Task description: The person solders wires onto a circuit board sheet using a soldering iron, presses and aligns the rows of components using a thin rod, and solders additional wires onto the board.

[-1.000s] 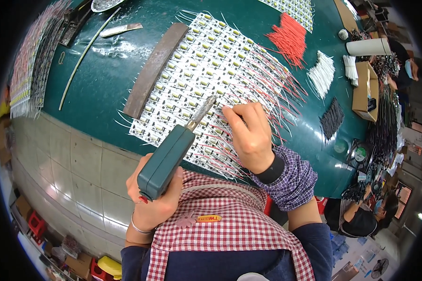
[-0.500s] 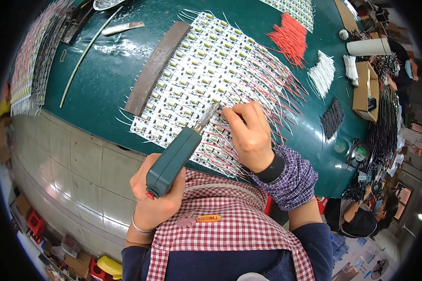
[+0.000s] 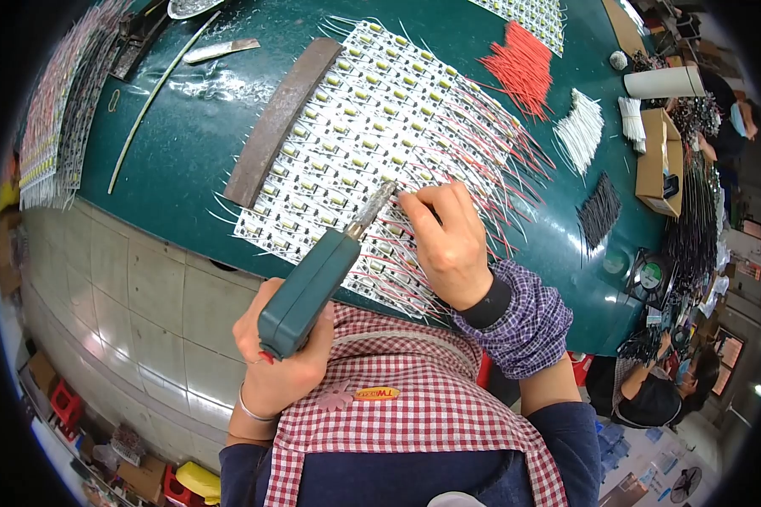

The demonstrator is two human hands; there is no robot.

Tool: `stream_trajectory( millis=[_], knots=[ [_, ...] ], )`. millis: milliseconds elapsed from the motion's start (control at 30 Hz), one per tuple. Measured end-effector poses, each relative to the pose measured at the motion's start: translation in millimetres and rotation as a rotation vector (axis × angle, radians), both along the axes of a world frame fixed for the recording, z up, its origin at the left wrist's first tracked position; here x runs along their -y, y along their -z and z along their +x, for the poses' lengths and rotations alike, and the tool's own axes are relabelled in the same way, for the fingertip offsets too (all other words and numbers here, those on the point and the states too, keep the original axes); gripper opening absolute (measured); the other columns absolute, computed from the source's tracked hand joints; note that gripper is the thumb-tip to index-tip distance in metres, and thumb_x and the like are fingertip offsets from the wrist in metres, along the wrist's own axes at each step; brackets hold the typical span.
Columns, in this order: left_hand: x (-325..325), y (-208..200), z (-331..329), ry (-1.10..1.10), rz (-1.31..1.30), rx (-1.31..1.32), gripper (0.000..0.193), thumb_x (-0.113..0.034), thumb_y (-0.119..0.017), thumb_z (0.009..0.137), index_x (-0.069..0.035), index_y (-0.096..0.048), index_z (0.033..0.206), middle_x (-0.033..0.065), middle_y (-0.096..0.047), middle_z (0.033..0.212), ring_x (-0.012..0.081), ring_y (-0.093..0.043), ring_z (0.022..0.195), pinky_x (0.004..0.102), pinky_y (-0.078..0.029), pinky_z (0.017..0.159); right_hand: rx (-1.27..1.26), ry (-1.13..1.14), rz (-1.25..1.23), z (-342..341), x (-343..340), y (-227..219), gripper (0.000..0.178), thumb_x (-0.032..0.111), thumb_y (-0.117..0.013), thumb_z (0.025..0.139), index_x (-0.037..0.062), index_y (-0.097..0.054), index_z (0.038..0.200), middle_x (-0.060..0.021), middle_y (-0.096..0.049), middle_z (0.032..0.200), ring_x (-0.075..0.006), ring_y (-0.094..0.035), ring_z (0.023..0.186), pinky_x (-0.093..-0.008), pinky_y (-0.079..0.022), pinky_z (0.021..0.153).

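Green soldering tool (image 3: pixel 313 283) is gripped in closed left hand (image 3: pixel 281 363), tip angled onto the white strip panel (image 3: pixel 372 144) on the bench (image 3: pixel 186 135). A wire is pinched by right hand (image 3: pixel 448 245) beside the tip, seemingly to steady the joint.

Dark green desk (image 3: pixel 186 144), glossy, curved by the lens. Lying on it: white panel of small circuit boards (image 3: pixel 372 135) with red and white leads, long rusty metal bar (image 3: pixel 281 118) along its left edge, bundle of red wires (image 3: pixel 522 69), white wires (image 3: pixel 580 133), black wires (image 3: pixel 600 211), thin pale rod (image 3: pixel 156 93), cardboard box (image 3: pixel 658 165).
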State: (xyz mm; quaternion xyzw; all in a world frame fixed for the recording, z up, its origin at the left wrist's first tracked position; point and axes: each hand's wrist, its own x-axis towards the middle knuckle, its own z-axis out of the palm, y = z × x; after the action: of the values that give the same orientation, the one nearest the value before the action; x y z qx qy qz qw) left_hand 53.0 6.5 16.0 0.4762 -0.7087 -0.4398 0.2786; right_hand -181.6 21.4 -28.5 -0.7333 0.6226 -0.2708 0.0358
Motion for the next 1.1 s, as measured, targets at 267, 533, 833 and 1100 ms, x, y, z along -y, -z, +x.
stream_trajectory(
  millis=[267, 533, 833, 1100],
  knots=[
    [-5, -2, 9, -0.001, -0.033, 0.020, 0.017, 0.009, -0.071, 0.073, 0.006, -0.069, 0.089, 0.0160, -0.068, 0.089, 0.0248, -0.067, 0.071, 0.0316, -0.053, 0.064, -0.035, -0.017, -0.011, -1, 0, 2, 0.031, -0.001, -0.062, 0.072, -0.0037, -0.065, 0.103, -0.0110, -0.058, 0.096, -0.0268, -0.056, 0.086, -0.0355, -0.049, 0.070],
    [-7, 4, 8, 0.032, -0.118, 0.027, 0.019, 0.009, -0.071, 0.074, 0.005, -0.069, 0.092, 0.0150, -0.068, 0.091, 0.0245, -0.066, 0.070, 0.0312, -0.053, 0.063, -0.030, -0.013, -0.030, -2, -1, 3, 0.031, -0.001, -0.062, 0.073, -0.0030, -0.065, 0.103, -0.0108, -0.058, 0.095, -0.0270, -0.056, 0.086, -0.0361, -0.049, 0.070],
    [-6, 13, -1, -0.024, -0.095, -0.058, 0.013, 0.008, -0.071, 0.077, 0.001, -0.066, 0.086, 0.0092, -0.062, 0.079, 0.0186, -0.060, 0.062, 0.0295, -0.047, 0.056, -0.036, -0.010, -0.028, 0, -1, 3, 0.031, -0.001, -0.062, 0.073, -0.0030, -0.065, 0.103, -0.0106, -0.058, 0.095, -0.0271, -0.056, 0.086, -0.0360, -0.050, 0.070],
    [-5, 12, 1, -0.009, -0.078, -0.050, 0.013, 0.008, -0.071, 0.076, 0.002, -0.066, 0.086, 0.0099, -0.062, 0.079, 0.0202, -0.060, 0.062, 0.0296, -0.047, 0.056, -0.051, -0.004, -0.025, 0, -1, 3, 0.030, -0.001, -0.062, 0.073, -0.0027, -0.065, 0.103, -0.0100, -0.057, 0.094, -0.0265, -0.056, 0.085, -0.0356, -0.049, 0.068]
  ],
)
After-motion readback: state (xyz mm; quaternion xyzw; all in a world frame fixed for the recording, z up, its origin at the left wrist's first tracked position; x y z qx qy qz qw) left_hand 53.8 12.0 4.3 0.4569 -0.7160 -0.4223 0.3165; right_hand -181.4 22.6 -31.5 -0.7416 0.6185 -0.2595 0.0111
